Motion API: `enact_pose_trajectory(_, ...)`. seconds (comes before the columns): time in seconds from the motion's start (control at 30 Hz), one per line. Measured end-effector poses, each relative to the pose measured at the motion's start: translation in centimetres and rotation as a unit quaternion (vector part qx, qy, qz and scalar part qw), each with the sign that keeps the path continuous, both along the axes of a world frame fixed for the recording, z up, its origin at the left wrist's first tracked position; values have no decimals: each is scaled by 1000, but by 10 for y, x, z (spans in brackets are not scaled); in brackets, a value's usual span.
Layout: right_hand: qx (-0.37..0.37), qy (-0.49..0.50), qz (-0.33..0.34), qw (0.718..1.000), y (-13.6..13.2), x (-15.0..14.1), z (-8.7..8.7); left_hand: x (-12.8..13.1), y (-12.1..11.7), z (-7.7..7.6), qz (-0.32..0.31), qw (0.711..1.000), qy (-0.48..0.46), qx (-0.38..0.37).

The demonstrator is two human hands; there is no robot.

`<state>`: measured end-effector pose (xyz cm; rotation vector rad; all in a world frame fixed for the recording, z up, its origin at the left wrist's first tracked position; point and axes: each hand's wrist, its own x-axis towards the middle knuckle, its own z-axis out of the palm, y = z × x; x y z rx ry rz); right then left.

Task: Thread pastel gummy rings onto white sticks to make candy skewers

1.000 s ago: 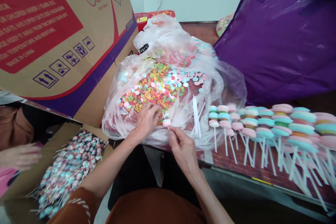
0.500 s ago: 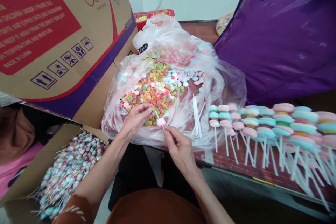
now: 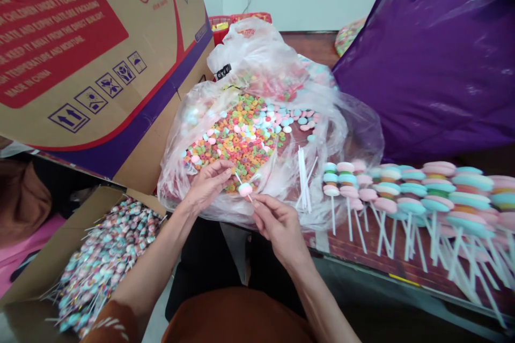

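My right hand (image 3: 277,222) pinches the lower end of a white lollipop stick (image 3: 238,177) between thumb and fingers. A pink and white marshmallow-like candy (image 3: 245,189) is threaded partway up that stick, and the bare tip points up and left. My left hand (image 3: 211,182) has its thumb and fingertips pressed together right by the tip; anything between them is too small to make out. Beyond both hands, ring-shaped gummies (image 3: 245,142) in orange, green and red lie heaped on clear plastic, with pink, blue and white candy discs (image 3: 287,118) among and behind them.
Loose white sticks (image 3: 303,179) lie right of the heap. Stacked candy lollipops (image 3: 408,187) line the table's right side. A large carton (image 3: 132,86) stands at left, above an open box (image 3: 148,201) of wrapped lollipops. A purple bag (image 3: 434,64) fills the back right.
The stick's tip has come slightly closer to my left fingertips. Both hands keep their pinch. The whole view has shifted a little.
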<state>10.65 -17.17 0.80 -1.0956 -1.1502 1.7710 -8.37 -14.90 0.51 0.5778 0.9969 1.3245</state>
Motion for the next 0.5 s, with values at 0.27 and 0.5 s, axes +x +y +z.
enact_pose_trajectory(0.27,-42,27,-88,995,-8,-14,-4,16,-6,-6,67,979,155,111)
enact_pose_trajectory(0.5,107,-45,-96,989,-17,-27,-8,32,-15,-7,133,981,122,69)
